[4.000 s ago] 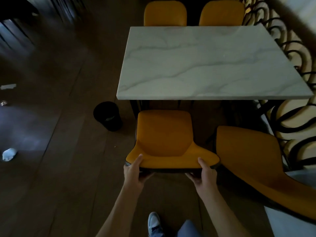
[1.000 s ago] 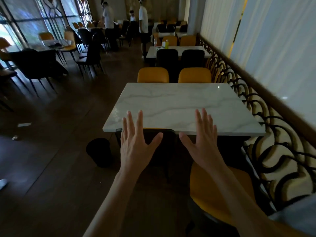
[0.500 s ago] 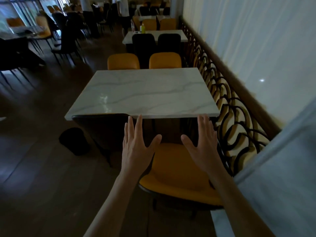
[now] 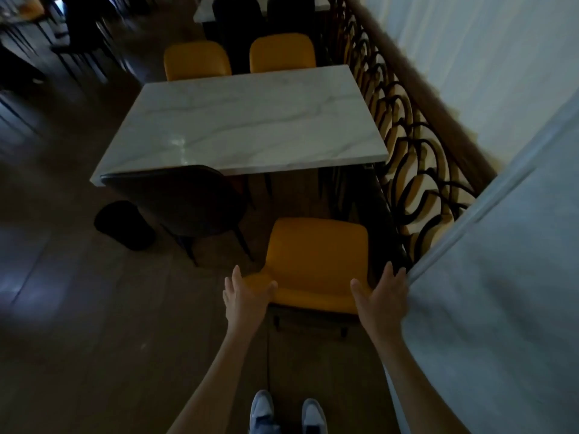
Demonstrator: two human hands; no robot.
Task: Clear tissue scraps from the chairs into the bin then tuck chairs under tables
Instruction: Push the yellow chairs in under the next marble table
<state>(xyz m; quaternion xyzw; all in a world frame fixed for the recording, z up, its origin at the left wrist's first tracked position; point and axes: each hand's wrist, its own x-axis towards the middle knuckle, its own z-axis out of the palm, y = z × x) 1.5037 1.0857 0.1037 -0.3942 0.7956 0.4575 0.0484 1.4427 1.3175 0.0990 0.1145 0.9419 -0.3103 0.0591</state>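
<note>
Marble worktop [image 4: 250,120] fills the middle of the view, long axis running near to far, with two orange chairs pushed in at its far edge and a dark-backed chair [image 4: 178,198] already tucked at the near left, a black bin [image 4: 125,225] on the floor just left of it. The orange chair [image 4: 316,261] at the near right stands clear of the worktop, its seat pointing away toward the worktop and its backrest top edge running left to right nearest the person. The left hand [image 4: 247,296] is spread, thumb over the left end of the backrest; the right hand [image 4: 380,292] is spread beside the right end, and whether it touches yet is unclear. No tissue scraps show on the seat. As a judgement, a crooked push could swing the chair into the ornate railing [image 4: 407,145] close on the right, or knock its legs against the dark chair's legs
</note>
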